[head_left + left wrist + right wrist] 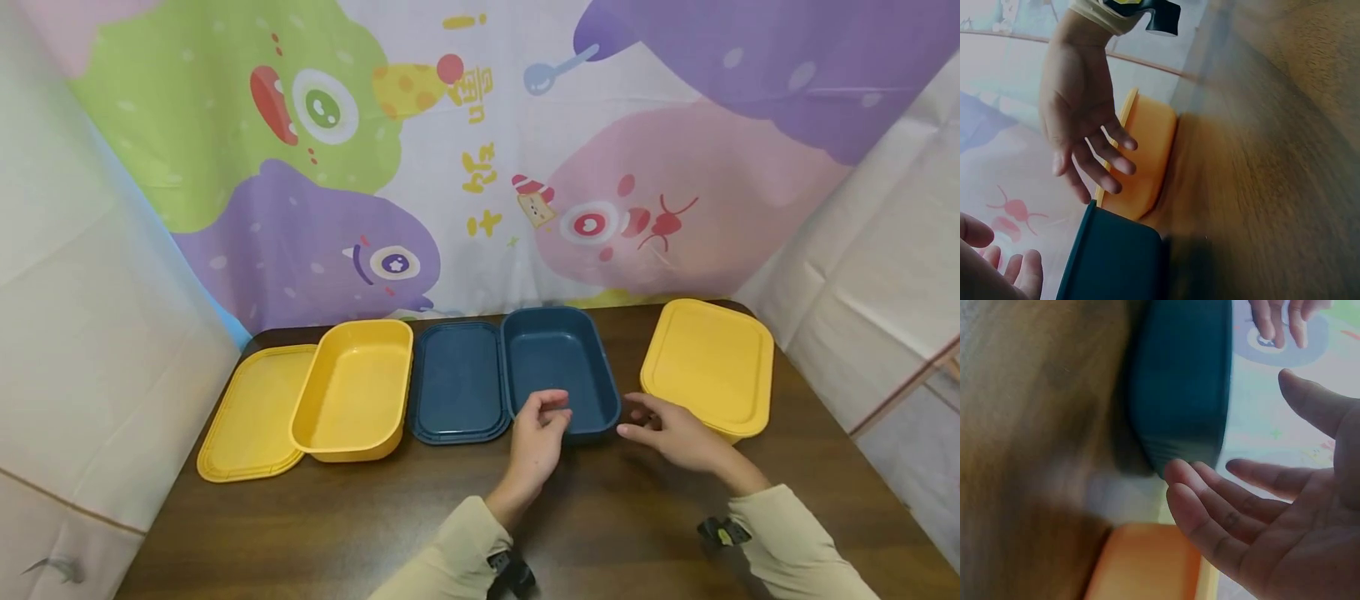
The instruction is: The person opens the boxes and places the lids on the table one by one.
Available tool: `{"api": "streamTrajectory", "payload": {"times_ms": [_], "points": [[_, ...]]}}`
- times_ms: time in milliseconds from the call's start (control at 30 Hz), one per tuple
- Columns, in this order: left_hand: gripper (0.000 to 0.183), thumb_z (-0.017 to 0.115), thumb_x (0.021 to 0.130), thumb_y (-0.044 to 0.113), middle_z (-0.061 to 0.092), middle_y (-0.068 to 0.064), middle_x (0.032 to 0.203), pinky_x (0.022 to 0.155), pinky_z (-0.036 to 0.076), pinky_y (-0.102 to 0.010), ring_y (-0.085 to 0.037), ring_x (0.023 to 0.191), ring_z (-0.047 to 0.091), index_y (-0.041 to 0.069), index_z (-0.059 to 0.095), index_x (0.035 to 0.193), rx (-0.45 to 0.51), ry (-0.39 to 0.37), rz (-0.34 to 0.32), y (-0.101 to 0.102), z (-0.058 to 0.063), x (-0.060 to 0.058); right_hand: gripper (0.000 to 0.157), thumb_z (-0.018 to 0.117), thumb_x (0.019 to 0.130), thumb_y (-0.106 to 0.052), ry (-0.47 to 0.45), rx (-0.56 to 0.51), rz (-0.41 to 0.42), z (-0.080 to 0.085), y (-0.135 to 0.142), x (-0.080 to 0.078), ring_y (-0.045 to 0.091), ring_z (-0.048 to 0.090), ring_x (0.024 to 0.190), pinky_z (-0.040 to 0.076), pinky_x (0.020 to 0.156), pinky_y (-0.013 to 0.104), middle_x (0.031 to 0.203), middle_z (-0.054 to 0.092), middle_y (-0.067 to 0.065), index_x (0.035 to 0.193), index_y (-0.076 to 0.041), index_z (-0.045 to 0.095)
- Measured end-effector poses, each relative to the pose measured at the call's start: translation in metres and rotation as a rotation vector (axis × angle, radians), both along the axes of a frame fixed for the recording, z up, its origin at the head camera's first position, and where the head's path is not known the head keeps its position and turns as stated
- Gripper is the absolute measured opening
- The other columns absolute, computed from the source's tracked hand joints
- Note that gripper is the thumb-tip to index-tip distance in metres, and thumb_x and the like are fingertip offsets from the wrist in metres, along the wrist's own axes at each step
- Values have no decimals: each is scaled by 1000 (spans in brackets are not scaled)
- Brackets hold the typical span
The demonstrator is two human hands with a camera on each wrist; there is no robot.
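A dark blue open food container (558,362) stands at the middle of the table, with nothing inside it. My left hand (536,446) hovers at its near left corner, fingers loosely bent and holding nothing. To the right of the container is my right hand (684,440), thumb and fingers spread apart, also holding nothing. It lies between the blue container and a yellow container with its lid on (708,367). The right wrist view shows the right palm (1310,550) beside the blue wall. A flat blue lid (459,383) lies against the blue container's left side.
Further left stands an open yellow container (354,392), with a yellow lid (251,421) lying beside it and partly under its edge. The brown wooden table (360,533) reaches toward me. A cartoon-printed cloth (480,267) hangs behind the table, and pale sheets flank both sides.
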State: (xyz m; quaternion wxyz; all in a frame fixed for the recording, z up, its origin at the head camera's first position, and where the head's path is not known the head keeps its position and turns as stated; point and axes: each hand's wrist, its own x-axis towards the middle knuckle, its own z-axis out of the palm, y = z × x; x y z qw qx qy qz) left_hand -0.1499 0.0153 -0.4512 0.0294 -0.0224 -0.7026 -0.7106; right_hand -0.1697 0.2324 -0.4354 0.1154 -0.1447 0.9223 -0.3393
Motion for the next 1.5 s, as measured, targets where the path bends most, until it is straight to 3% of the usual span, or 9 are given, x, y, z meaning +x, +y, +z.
{"api": "streamTrajectory", "payload": {"times_ms": [367,567,867,1500], "points": [[26,56,90,1,67,-14,115,84,53,-24,-28,106,67,2,63,115,-39,12,-48,16,2,-3,56,64,94,-33,128,-19,-60,13,10,5,27,64,100,53,86,46,115,66,19,132,6,54],[28,57,89,0,66,-19,116,84,53,-21,-31,104,67,-2,61,116,-25,27,-79,26,1,-1,53,65,93,-31,180,-16,-92,18,16,6,33,65,100,52,88,52,114,67,21,131,5,55],[32,59,91,1,63,-24,122,92,53,-26,-37,114,62,-6,58,122,-58,61,-123,38,-2,0,53,66,93,-29,219,12,-137,21,29,9,38,65,100,52,86,53,115,65,26,131,6,54],[39,60,94,14,62,-15,128,98,51,-28,-20,118,60,4,57,132,-269,92,-183,60,-12,7,59,60,96,-36,270,133,-208,21,60,15,49,61,104,49,84,60,116,62,34,132,9,51]]}}
